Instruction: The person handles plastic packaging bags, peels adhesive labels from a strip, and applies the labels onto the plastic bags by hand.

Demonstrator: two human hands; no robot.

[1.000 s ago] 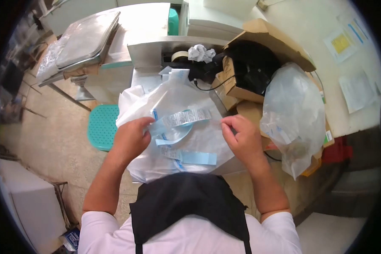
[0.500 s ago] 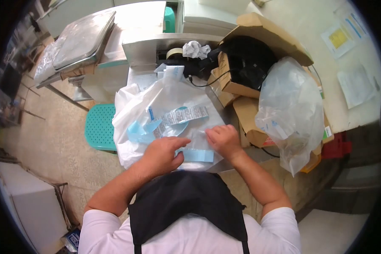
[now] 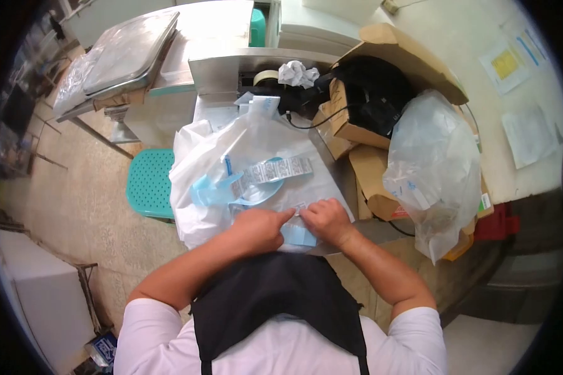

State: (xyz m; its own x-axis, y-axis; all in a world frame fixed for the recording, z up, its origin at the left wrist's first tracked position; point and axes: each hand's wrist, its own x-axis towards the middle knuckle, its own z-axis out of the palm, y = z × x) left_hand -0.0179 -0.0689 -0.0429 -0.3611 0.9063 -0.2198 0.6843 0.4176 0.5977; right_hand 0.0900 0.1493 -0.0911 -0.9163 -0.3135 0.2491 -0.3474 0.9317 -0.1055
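Note:
A small white printed label lies flat on the white plastic bags between my two hands. My left hand comes in from the left, its index fingertip on the label's left side and its other fingers folded under. Closed, with bent fingers pinching or pressing at the label's right edge, is my right hand. Beneath them a light blue strip shows on the bag. Beyond the hands, a strip of printed labels rests on light blue backing tape.
A cardboard box with black items and a cable stands right of the bags. A clear plastic bag hangs over its near side. Crumpled paper and a tape roll sit behind. A green stool stands at left.
My hands have come together; the left moved right and the right shifted slightly down and right. A small printed label now shows between them, and they cover more of the light blue strip.

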